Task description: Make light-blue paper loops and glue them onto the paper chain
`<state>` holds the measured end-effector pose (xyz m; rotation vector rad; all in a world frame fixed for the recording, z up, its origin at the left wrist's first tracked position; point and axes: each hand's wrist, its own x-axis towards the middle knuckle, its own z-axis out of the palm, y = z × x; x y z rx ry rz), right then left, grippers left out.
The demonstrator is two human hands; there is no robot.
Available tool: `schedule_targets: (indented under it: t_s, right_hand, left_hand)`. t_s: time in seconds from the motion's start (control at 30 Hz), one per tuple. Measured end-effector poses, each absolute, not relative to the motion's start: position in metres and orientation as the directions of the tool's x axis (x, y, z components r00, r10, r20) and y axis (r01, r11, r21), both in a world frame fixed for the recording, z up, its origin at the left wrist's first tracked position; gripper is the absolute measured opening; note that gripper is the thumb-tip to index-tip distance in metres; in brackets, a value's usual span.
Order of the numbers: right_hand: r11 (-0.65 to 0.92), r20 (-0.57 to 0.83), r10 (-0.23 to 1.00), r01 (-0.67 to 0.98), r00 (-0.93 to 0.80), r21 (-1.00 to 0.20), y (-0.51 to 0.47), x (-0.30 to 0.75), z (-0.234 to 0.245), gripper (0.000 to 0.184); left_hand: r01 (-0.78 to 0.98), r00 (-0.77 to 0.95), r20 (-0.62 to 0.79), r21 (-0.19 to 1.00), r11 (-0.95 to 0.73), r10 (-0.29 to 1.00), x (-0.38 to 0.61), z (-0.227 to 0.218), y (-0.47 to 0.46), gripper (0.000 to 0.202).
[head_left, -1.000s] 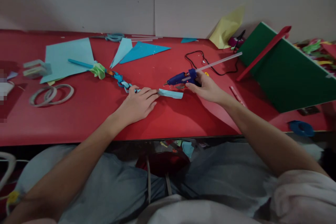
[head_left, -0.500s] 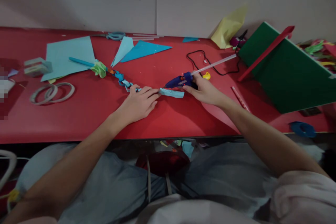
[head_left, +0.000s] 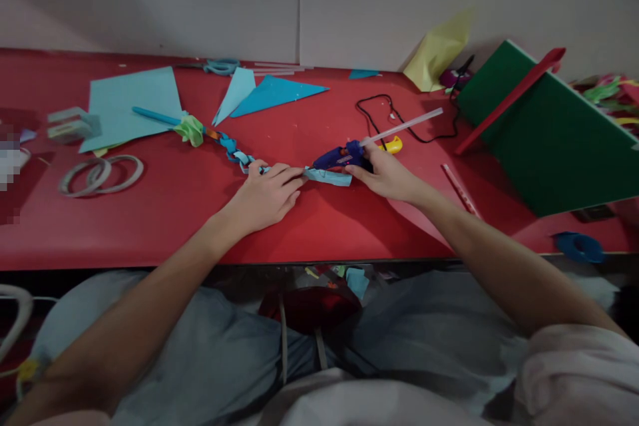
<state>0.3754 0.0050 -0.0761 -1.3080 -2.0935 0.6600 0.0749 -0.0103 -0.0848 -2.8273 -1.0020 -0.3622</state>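
Lowered, one glue gun (head_left: 341, 157) gripped by right hand (head_left: 387, 175) meets one paper strip (head_left: 327, 176); left hand (head_left: 263, 198) flat.

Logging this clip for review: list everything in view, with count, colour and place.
glue gun: 1, blue, mid-table, clear stick out the back
paper strip: 1, light blue, under the gun's tip
paper chain: 1, blue, left of centre
paper sheets: several, blue, far left
scissors: 1, blue, far edge
tape rings: 2, pale, left
board: 1, green, right
table: 1, red
left hand: pressing the strip
right hand: grip on the gun
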Motion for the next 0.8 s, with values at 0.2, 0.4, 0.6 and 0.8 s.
schedule_targets:
  t_s: [0.2,0.4,0.6,0.8]
  right_hand:
    - [0.395,0.203,0.913,0.636,-0.355,-0.663,0.0046,0.3774,-0.0771,0.024]
    - [0.385,0.200,0.915,0.616,-0.349,-0.687,0.0052,0.3827,-0.0783,0.024]
    - [0.402,0.232,0.911,0.606,-0.342,-0.686,0.0066,0.3821,-0.0817,0.024]
    - [0.417,0.220,0.905,0.659,-0.364,-0.626,0.0064,0.3796,-0.0830,0.023]
  left_hand:
    - [0.632,0.747,0.265,0.004,-0.775,0.610,0.0745,-0.0846,-0.0101,0.042]
    - [0.631,0.750,0.267,-0.011,-0.776,0.605,0.0740,-0.0848,-0.0099,0.042]
    - [0.636,0.745,0.267,-0.008,-0.772,0.611,0.0737,-0.0861,-0.0092,0.042]
    - [0.632,0.749,0.269,-0.017,-0.775,0.605,0.0738,-0.0853,-0.0098,0.042]
